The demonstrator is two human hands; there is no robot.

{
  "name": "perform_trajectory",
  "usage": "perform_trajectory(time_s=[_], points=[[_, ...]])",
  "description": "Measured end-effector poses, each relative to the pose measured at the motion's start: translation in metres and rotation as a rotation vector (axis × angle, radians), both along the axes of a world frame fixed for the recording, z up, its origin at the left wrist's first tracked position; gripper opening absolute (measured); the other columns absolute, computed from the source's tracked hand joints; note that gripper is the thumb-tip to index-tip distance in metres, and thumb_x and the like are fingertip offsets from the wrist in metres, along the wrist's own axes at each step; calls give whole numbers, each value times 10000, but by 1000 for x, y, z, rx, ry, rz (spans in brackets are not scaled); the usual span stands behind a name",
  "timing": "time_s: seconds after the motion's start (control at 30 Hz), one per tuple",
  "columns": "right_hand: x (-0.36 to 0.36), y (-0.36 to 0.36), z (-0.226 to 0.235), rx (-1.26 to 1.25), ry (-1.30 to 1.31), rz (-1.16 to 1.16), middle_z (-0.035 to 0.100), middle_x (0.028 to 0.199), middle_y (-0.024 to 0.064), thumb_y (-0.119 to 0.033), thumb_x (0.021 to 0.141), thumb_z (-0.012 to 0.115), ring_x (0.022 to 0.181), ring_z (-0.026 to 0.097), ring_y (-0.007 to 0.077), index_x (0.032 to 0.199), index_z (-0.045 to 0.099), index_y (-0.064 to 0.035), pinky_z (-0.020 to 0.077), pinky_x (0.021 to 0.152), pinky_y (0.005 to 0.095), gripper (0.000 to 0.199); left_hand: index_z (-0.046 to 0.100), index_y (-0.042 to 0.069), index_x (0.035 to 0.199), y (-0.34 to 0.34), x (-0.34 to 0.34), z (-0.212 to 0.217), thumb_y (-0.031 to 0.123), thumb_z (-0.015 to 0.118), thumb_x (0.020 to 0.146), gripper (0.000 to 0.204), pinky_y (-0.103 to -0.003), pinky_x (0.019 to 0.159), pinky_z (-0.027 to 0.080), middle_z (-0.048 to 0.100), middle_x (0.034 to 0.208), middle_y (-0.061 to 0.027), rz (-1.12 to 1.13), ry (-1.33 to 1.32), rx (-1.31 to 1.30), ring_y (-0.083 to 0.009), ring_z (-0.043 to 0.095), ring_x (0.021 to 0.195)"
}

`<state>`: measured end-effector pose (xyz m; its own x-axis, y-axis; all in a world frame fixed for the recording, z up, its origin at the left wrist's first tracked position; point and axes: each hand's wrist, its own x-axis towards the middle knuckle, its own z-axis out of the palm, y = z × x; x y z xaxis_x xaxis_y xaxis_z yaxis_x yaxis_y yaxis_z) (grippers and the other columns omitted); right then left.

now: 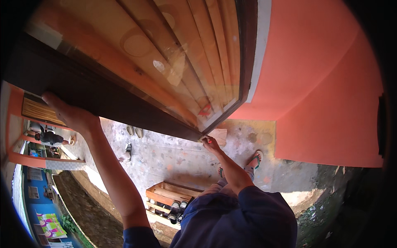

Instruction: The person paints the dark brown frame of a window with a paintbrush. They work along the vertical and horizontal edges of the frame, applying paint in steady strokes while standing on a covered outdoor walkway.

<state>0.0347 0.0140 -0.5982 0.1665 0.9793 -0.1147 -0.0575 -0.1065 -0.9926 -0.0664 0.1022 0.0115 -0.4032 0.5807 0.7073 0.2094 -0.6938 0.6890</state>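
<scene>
A large glass window (165, 66) with a dark wooden frame (136, 109) stands right in front of me, with folded orange-brown curtains behind the pane. My left hand (72, 115) grips the frame's lower edge at the left. Its thumb side shows against the dark wood, and the other fingers are hidden. At the frame's lower right corner, my right hand (211, 144) is closed, its fingers pressed together around a small pale thing (203, 138). A bit of red shows by these fingers. What the small thing is, I cannot make out.
A salmon-coloured wall (318, 87) rises to the right. A wooden rack (165, 192) with shoes (178, 206) stands beside my legs. Sandals (135, 132) lie on the stained floor (173, 159). Far left, a person (49, 137) is near a tiled low wall (64, 165).
</scene>
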Motion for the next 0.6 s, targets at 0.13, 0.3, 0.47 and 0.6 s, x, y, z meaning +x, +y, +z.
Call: perform_trajectory(time_s=[0.13,0.3,0.47,0.6], points=[[98,40,-1,-102,-425,-467,690,766,125,-149,929,591,707,701,249,1097,641,-128,523,625,385,176,227,98,1553,3,-37,-18,572,374,1010,736,-454,1147,361,289,1564,-150,374,462,155,-306,375,1391],[200,73,6,456,237,-1020,651,804,67,-156,1033,513,692,641,131,1324,428,-43,509,617,259,324,179,129,1566,-15,-20,-6,497,364,1032,675,-478,1173,324,258,1577,-130,178,278,111,-294,352,1404],[96,36,-41,168,149,-791,636,804,53,-174,1011,577,649,609,92,1251,524,-50,522,577,263,275,242,130,1514,-11,-20,-11,364,475,1004,607,-457,1072,479,413,1443,-157,421,484,172,-307,507,1267],[17,-14,-22,50,339,-336,621,709,58,-165,1017,558,599,634,132,1284,511,-85,535,547,280,283,222,152,1522,-11,-33,-12,408,495,987,653,-459,1079,471,403,1456,-150,575,557,138,-314,511,1270]])
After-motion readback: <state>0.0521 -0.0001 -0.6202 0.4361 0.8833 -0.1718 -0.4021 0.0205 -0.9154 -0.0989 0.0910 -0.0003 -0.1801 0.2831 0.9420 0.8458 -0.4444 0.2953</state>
